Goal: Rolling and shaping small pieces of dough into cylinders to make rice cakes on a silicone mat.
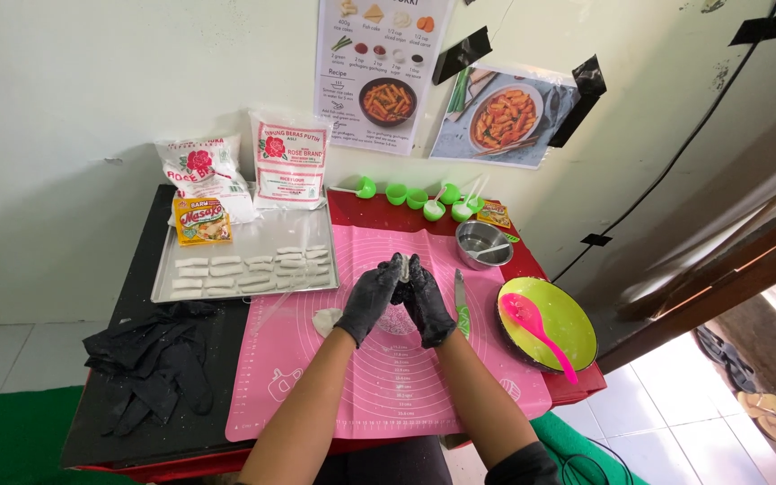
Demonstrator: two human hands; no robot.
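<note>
both hands, in black gloves, meet above a pink silicone mat (379, 377) on a low bench (136, 269) set against a pale wall. the left hand (370, 301) and the right hand (424, 301) press palm to palm around a small piece of white dough (402, 266), of which only a sliver shows between the fingertips; both hands are closed on it, held just above the middle of the mat. a second lump of white dough (326, 321) lies on the mat just left of the left hand. a knife with a green handle (461, 305) rests on the mat's right edge, close beside the right hand. behind the mat to the left, a metal tray (253, 238) carries rows of short white dough sticks (249, 271) and a small yellow seasoning box (200, 222). two white flour bags (289, 162) lean against the wall behind the tray. a row of green measuring cups (419, 198) lines the back of the bench, near a small steel bowl (482, 242). to the right sits a lime-green plate (554, 323) with a pink spoon (536, 328) laid across it. spare black gloves (150, 364) lie heaped on the bench's left side. recipe sheets (383, 72) are taped to the wall above.
</note>
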